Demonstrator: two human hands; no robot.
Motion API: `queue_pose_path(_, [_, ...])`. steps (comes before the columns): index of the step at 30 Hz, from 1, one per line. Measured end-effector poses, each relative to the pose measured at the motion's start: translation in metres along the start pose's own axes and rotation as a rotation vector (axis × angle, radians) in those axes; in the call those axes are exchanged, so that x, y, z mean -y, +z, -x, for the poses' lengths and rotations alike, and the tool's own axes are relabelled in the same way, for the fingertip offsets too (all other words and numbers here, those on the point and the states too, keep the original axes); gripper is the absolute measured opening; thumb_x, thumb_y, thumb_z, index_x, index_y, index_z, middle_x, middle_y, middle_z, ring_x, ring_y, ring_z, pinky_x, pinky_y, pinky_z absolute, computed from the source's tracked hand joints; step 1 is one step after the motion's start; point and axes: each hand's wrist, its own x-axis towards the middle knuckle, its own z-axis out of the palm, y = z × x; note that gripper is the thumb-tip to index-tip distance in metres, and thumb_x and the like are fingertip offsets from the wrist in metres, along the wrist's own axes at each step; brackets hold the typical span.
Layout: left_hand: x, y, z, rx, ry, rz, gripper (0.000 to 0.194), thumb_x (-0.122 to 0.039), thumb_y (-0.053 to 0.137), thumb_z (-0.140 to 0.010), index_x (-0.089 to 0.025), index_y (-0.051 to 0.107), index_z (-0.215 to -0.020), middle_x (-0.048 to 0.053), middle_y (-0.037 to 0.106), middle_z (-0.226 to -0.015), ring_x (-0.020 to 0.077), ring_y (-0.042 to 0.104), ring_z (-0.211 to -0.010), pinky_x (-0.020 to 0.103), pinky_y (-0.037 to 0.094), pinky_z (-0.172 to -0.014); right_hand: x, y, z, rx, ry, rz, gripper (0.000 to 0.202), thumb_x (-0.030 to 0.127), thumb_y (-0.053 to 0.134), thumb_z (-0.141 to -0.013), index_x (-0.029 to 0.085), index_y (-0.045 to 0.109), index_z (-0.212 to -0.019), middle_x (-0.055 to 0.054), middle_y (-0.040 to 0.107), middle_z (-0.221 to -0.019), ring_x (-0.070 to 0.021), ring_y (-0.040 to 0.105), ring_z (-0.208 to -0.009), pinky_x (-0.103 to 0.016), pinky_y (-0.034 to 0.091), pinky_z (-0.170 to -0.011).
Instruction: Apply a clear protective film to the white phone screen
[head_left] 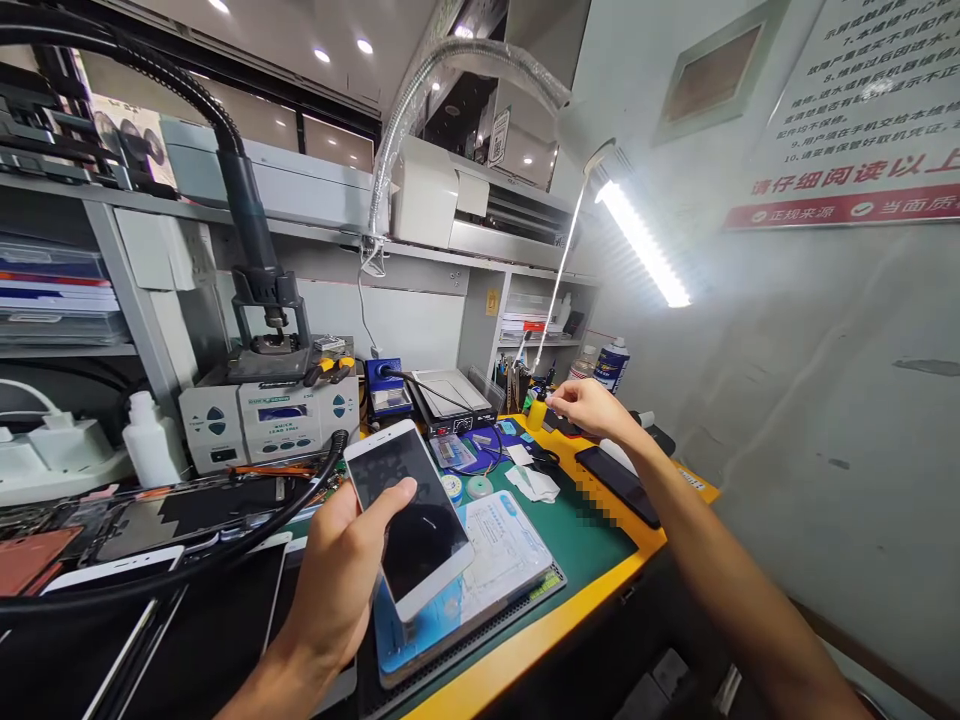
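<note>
In my left hand (341,560) is a white-framed smartphone (412,510), its dark screen facing up and my thumb lying across the glass. The phone is tilted above a blue and white pad or booklet (499,545) on the green mat. My right hand (589,405) reaches to the far right corner of the bench, with thumb and forefinger pinched together. Right beside those fingertips stands a small yellow object (536,414) with a dark top, perhaps a little bottle. Whatever the pinch holds, if anything, is too small to make out.
A dark phone (617,484) lies near the right edge. White tissue (534,484) and small tins are on the green mat (592,540). Behind stands a soldering station (277,425). A thick black hose (225,540) crosses at left. A lit lamp (643,243) hangs at right.
</note>
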Motion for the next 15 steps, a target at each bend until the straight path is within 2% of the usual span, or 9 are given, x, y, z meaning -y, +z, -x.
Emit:
queue_pose_path(9, [-0.002,0.001,0.001,-0.002,0.011,-0.005,0.045,-0.041,0.089,-0.061,-0.015,0.073,-0.094,0.004,0.075,-0.08,0.0261,0.072,-0.076,0.039,0.059,-0.076,-0.008,0.0,-0.005,-0.046,-0.026,0.034,0.029,0.041,0.064,-0.083,0.015,0.068,-0.069,0.001,0.053,-0.051,-0.0115,0.046,-0.047,-0.026,0.034,-0.05])
queue_pose_path(12, [-0.003,0.002,0.001,-0.011,0.0,-0.007,0.044,-0.04,0.09,-0.06,-0.015,0.073,-0.092,0.004,0.075,-0.079,0.0262,0.072,-0.076,0.039,0.059,-0.075,-0.013,0.0,-0.007,-0.072,-0.041,0.023,0.029,0.041,0.064,-0.081,0.015,0.069,-0.069,-0.002,0.06,-0.056,-0.0143,0.053,-0.052,-0.027,0.038,-0.053])
queue_pose_path(15, [-0.002,0.002,0.001,-0.015,-0.008,-0.001,0.043,-0.04,0.089,-0.06,-0.015,0.073,-0.092,0.005,0.076,-0.082,0.0273,0.072,-0.078,0.039,0.059,-0.075,-0.019,-0.002,-0.01,-0.137,-0.051,0.007,0.027,0.039,0.062,-0.083,0.015,0.072,-0.074,-0.005,0.07,-0.07,-0.0176,0.061,-0.065,-0.028,0.043,-0.061])
